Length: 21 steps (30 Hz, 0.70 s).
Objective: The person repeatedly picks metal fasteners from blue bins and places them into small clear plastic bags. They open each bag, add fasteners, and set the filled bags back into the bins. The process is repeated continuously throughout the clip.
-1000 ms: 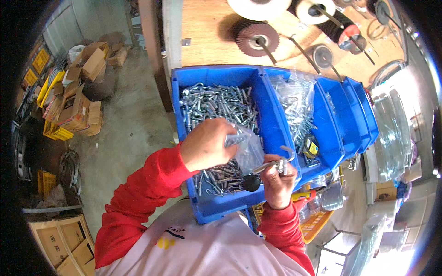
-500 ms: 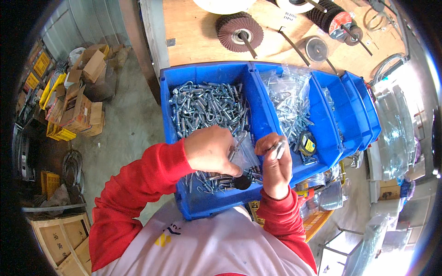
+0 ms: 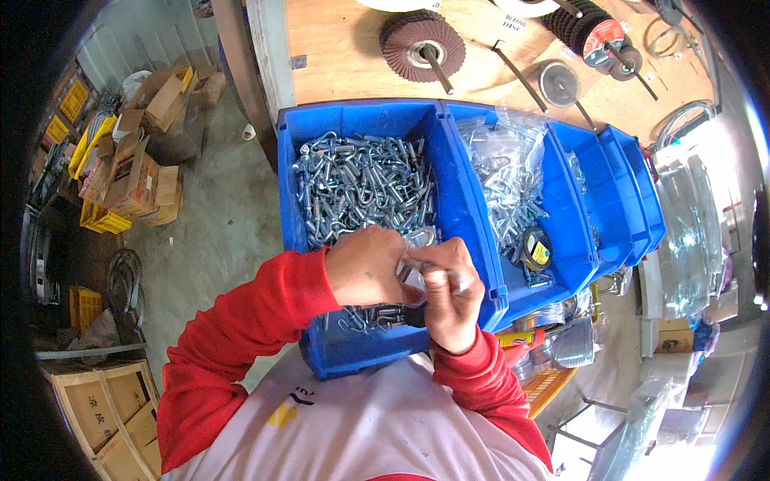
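Clear plastic bag (image 3: 411, 276), right there between the 2 hands! The left hand (image 3: 367, 266) has its fingers drawn in narrow, pinching the film; much of the bag is lost behind knuckles, its contents hard to make out. The right hand (image 3: 453, 301) is tight alongside, thumb pressed to curled fingers, gripping a shiny metal piece (image 3: 459, 282), so covered that its shape can't be told. Just below the fingers, a dark object (image 3: 415, 315), cut off by the right hand, too little showing to name! Under and beyond the fingertips, a blue bin (image 3: 345, 357) with metal hook bolts (image 3: 361, 180), some hidden by the hands. Right of the fingers, bin number 2 (image 3: 573, 276), where cloudy plastic (image 3: 505, 160) blurs the metal pieces.
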### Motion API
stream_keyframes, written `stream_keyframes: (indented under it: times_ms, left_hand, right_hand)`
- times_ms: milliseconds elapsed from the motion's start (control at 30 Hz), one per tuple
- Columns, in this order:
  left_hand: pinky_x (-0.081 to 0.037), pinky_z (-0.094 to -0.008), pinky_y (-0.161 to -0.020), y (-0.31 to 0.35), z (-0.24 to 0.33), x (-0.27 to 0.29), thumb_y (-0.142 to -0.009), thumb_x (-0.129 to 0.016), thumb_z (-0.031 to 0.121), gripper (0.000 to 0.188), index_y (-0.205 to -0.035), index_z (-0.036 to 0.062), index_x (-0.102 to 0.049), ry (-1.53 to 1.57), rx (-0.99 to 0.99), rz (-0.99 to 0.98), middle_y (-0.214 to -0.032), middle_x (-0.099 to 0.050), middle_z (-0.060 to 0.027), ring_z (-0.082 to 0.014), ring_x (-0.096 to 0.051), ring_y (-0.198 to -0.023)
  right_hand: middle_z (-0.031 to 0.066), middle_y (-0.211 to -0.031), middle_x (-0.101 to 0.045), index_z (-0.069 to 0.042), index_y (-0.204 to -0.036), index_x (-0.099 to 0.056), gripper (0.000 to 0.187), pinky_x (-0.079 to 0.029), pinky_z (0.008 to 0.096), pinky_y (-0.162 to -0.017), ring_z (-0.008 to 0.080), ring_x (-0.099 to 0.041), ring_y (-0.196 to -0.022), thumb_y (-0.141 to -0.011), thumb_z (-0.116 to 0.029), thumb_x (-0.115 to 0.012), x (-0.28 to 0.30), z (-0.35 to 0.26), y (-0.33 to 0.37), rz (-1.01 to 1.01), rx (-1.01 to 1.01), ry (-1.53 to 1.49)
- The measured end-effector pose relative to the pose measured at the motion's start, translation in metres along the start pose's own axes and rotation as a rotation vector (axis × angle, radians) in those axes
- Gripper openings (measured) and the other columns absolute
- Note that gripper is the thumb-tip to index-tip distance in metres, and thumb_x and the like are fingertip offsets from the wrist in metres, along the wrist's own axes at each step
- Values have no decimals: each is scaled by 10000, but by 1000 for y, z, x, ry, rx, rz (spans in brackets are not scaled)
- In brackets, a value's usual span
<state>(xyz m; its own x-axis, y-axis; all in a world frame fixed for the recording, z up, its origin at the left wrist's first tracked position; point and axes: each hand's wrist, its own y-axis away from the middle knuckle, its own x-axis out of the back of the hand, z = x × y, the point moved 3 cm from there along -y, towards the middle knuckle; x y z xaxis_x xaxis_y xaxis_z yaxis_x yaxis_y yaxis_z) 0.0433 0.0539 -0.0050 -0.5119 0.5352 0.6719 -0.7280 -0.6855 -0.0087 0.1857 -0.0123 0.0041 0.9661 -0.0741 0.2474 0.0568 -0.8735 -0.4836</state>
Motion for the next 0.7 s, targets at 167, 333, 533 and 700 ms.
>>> stream_keyframes:
  times_ms: [167, 333, 533, 700]
  left_hand:
    - [-544, -499, -653, 3, -4, 0, -676, -825, 351, 388, -803, 1, -718, -28, 115, -60, -721, -675, -236, -434, -692, -711]
    - [-563, -509, -695, 1, -3, -7, -672, -825, 344, 405, -824, -17, -719, -114, 77, 0, -741, -676, -265, -446, -700, -740]
    - [-575, -494, -757, 4, -8, -14, -683, -833, 368, 470, -939, -15, -740, -78, 30, -57, -806, -700, -275, -450, -709, -805]
    - [-576, -500, -774, 8, -3, 0, -703, -834, 437, 524, -1041, 41, -765, -155, 149, -148, -845, -720, -255, -433, -716, -820]
  right_hand:
    - [128, -872, -699, 14, -1023, -709, 141, -512, 325, -646, 252, -642, -682, -983, -121, -690, 9, 9, -2, -269, -218, -13]
    - [184, -898, -684, -19, -1070, -704, 181, -539, 433, -698, 385, -679, -796, -892, -52, -702, 11, 5, -8, -411, -64, 517]
    - [162, -868, -690, -78, -1102, -660, 267, -545, 501, -682, 390, -694, -783, -855, -153, -728, 20, -10, -16, -697, -78, 671]
    - [66, -868, -698, -169, -1026, -698, 188, -517, 389, -677, 276, -703, -814, -840, -194, -708, 27, -20, -20, -884, 61, 1036]
